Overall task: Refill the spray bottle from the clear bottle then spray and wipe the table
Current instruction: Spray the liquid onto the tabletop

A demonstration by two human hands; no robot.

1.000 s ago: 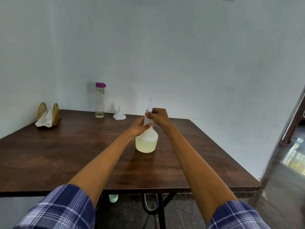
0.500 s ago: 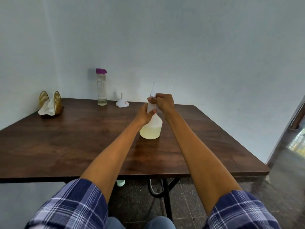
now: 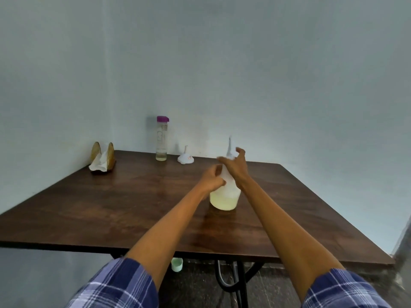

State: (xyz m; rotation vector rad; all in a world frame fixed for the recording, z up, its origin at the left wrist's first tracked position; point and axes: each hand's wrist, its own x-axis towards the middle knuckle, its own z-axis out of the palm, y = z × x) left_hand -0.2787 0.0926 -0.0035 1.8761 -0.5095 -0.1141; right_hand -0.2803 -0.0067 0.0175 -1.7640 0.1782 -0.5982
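The white spray bottle [image 3: 225,197] stands upright near the middle of the dark wooden table [image 3: 115,210], with pale yellow liquid in its lower part. My left hand [image 3: 212,178] grips its sloping shoulder from the left. My right hand [image 3: 236,166] is on the spray head from the right, thumb and fingers around it, one finger lifted; the nozzle tip pokes up above the hand. The clear bottle [image 3: 161,141] with a purple cap stands at the table's back edge, a little liquid at its bottom. A white funnel [image 3: 185,157] lies mouth-down next to it.
A wooden napkin holder [image 3: 103,158] with white napkins sits at the back left corner. The wall runs close behind the table. Under the table are black metal legs [image 3: 241,283] and a small pale green cup [image 3: 177,264] on the floor.
Both hands stay on the spray bottle. My right hand has turned on the spray head and its fingers have spread a little. The view has shifted, so the bottle sits further right.
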